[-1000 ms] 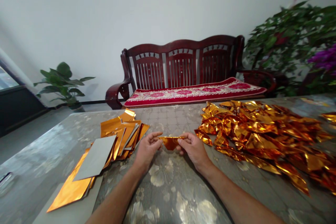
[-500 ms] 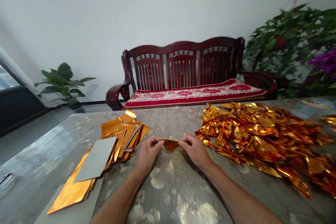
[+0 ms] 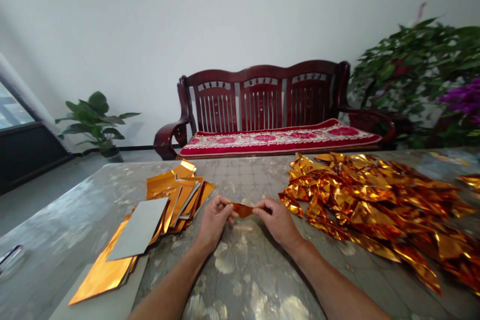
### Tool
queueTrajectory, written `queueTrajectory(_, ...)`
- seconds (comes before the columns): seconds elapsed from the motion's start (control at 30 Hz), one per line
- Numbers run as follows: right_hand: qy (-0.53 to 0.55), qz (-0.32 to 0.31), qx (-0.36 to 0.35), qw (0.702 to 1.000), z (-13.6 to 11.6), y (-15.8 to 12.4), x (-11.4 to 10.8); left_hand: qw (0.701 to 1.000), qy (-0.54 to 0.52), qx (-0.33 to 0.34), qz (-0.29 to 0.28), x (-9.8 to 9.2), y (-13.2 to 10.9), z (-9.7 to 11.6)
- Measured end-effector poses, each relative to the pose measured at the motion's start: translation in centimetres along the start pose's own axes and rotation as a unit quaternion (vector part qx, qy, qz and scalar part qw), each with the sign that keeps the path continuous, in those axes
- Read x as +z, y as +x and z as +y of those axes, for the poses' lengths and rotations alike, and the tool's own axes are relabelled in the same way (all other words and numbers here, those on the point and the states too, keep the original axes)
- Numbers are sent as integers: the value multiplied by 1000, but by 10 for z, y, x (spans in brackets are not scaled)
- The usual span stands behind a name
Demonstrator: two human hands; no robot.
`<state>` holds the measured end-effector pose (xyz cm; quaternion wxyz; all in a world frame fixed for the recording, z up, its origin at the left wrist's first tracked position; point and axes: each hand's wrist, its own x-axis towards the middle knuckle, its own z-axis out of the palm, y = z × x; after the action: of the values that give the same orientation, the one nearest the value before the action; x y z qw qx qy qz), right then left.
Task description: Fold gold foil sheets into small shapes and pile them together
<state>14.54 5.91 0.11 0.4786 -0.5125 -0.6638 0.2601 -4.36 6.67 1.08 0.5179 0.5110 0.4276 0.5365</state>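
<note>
Between my two hands a small folded piece of orange-gold foil paper [image 3: 243,210] is held up over the table. My left hand [image 3: 215,220] pinches its left end between thumb and fingers. The right end is pinched by my right hand [image 3: 276,220]. Left of my hands lie loose gold foil sheets [image 3: 180,200], with a grey-backed sheet [image 3: 138,227] on top of those nearer me. A big heap of folded, crumpled-looking gold foil pieces [image 3: 363,200] spreads over the table's right side.
The patterned grey table [image 3: 236,280] runs under everything. Beyond it stands a dark red wooden bench [image 3: 262,105] with a red floral cushion [image 3: 277,137]. Leafy plants [image 3: 412,70] are at right, a potted plant [image 3: 98,120] at left.
The view has tilted up slightly. Both hands still hold the foil piece, which now looks a little narrower between them, and some left-hand fingers have spread below it.
</note>
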Motion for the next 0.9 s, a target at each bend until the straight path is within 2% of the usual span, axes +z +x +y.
queueTrajectory(0.2,-133,27,-65,989,-11,-7,-6,998,55,-13,38,5,1,-5)
queueTrajectory(0.33,-213,29,-101,971,-11,-11,-7,990,139,6,31,5,1,-10)
queueTrajectory(0.43,-234,21,-111,966,-8,-12,-4,978,207,26,26,4,0,-12)
queueTrajectory(0.57,-230,16,-89,969,-7,-12,-1,968,245,43,37,4,0,-12)
queueTrajectory(0.7,-212,6,-65,975,-9,-10,-2,977,208,24,27,5,0,-12)
queueTrajectory(0.9,-207,13,-16,978,-16,-9,1,986,161,-7,51,7,-2,-9)
